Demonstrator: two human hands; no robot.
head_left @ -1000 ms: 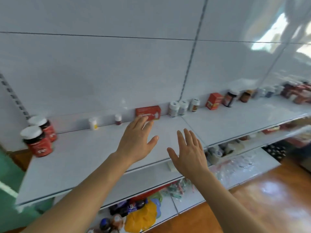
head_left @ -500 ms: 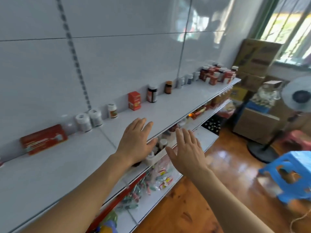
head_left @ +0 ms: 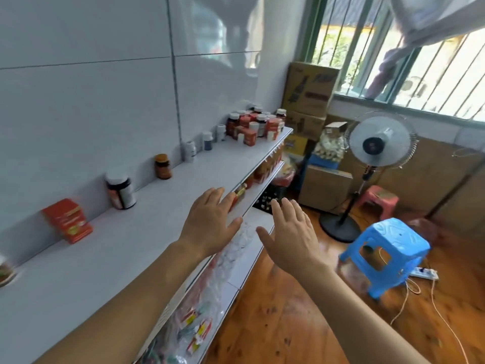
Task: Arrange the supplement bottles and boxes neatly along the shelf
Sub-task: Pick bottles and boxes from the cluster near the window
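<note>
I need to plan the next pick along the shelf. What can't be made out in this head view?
- Cluster at the far end: bottles and boxes overlap, so the count is unclear.
- Labels on the red box and dark bottle: motion-blurred, unreadable.
- Item at the left edge: cut off by the frame.
- Lower shelves: partly hidden by the left hand and right hand.

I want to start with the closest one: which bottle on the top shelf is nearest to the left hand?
The dark bottle with the white cap, just right of the red box. All other bottles stand farther along the shelf from the left hand.

Bottle cut by left edge; far cluster labels unreadable.
</note>
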